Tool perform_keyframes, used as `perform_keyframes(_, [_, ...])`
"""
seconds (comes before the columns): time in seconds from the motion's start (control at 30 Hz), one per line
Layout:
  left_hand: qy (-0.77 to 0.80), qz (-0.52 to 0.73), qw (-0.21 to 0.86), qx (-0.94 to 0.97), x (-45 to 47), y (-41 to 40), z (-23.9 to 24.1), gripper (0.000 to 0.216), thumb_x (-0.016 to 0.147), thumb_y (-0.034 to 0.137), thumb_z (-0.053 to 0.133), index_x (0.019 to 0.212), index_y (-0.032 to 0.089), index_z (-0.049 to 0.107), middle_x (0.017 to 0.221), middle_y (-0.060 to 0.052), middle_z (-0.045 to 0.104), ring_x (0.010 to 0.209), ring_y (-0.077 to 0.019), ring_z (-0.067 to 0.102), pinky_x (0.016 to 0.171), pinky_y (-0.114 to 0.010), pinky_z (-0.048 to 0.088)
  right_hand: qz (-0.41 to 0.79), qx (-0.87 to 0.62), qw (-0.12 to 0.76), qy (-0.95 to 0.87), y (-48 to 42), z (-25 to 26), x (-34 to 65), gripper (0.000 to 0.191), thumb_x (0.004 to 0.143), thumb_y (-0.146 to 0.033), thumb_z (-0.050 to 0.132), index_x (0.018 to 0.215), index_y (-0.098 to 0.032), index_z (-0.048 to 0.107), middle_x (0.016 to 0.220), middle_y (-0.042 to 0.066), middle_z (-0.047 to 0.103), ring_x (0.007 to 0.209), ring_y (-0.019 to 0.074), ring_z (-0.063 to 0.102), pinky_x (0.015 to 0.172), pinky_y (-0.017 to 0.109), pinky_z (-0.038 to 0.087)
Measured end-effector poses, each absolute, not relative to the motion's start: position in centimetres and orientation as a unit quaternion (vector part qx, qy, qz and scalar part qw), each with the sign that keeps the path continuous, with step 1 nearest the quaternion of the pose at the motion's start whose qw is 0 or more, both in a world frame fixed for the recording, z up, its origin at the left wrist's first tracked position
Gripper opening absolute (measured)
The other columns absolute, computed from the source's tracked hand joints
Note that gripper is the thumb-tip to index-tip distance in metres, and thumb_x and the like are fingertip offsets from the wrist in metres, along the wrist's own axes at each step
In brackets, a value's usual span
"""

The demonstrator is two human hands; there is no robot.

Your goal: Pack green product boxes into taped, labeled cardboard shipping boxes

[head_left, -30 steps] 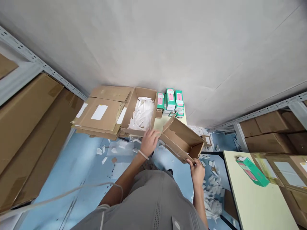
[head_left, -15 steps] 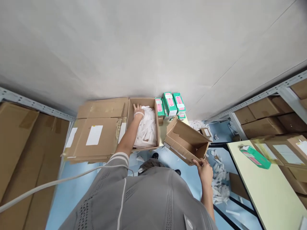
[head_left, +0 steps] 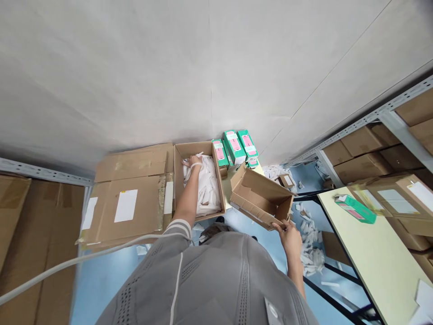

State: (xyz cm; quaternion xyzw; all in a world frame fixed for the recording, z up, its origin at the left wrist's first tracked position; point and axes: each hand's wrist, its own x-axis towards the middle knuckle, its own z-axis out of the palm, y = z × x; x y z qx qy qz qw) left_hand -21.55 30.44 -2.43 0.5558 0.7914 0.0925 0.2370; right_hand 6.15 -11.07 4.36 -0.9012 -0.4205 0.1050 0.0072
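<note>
My left hand (head_left: 193, 160) reaches deep into an open cardboard box (head_left: 178, 180) filled with white plastic-wrapped packets (head_left: 207, 189); its fingers curl on the packets at the far end. My right hand (head_left: 288, 229) grips the near corner of a smaller empty cardboard box (head_left: 260, 196), held tilted in the air with its opening facing up. Several green and pink retail boxes (head_left: 235, 146) stand against the wall just behind both boxes.
Flattened cardboard boxes (head_left: 128, 198) lie to the left. A pale yellow table (head_left: 368, 262) at right carries a green box (head_left: 355, 209) and brown cartons (head_left: 402, 198). White paper scraps (head_left: 313, 257) litter the blue floor. Metal shelving with cartons flanks both sides.
My left hand went from near the box's front edge to its far end among the packets. The right hand kept hold of the small box, which shifted slightly.
</note>
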Motion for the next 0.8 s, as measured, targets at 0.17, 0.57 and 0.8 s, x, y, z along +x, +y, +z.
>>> perform_keyframes(0.17, [0.797,0.120,0.229,0.545,-22.1,29.0,0.3,0.035,0.092,0.028,0.044,0.103,0.009,0.071,0.111,-0.021,0.070,0.106,-0.0310,0.063,0.100,-0.053,0.034,0.107,-0.899,0.003,-0.424,-10.6,4.9,5.7,0.040,0.098,-0.049,0.043,0.098,-0.021,0.070,0.109,0.011,0.070,0.080,0.0222,0.067,0.060,0.027,0.035])
perform_keyframes(0.57, [0.495,0.459,0.186,0.714,-19.5,14.5,9.2,0.024,0.091,0.037,0.054,0.095,0.019,0.070,0.097,-0.005,0.067,0.100,-0.0193,0.062,0.094,-0.035,0.047,0.137,-0.904,0.006,-0.406,-9.3,5.9,4.2,0.032,0.094,-0.046,0.055,0.105,-0.021,0.071,0.111,0.012,0.069,0.083,0.0196,0.068,0.066,0.026,0.040])
perform_keyframes(0.8, [0.268,0.235,0.187,0.916,-11.6,8.3,8.5,0.021,0.093,0.029,0.053,0.106,0.030,0.070,0.118,-0.003,0.067,0.118,-0.0206,0.057,0.120,-0.055,0.017,0.150,-0.904,-0.002,-0.400,-9.8,6.1,3.8,0.032,0.093,-0.047,0.057,0.103,-0.021,0.071,0.111,0.011,0.070,0.082,0.0191,0.068,0.066,0.025,0.041])
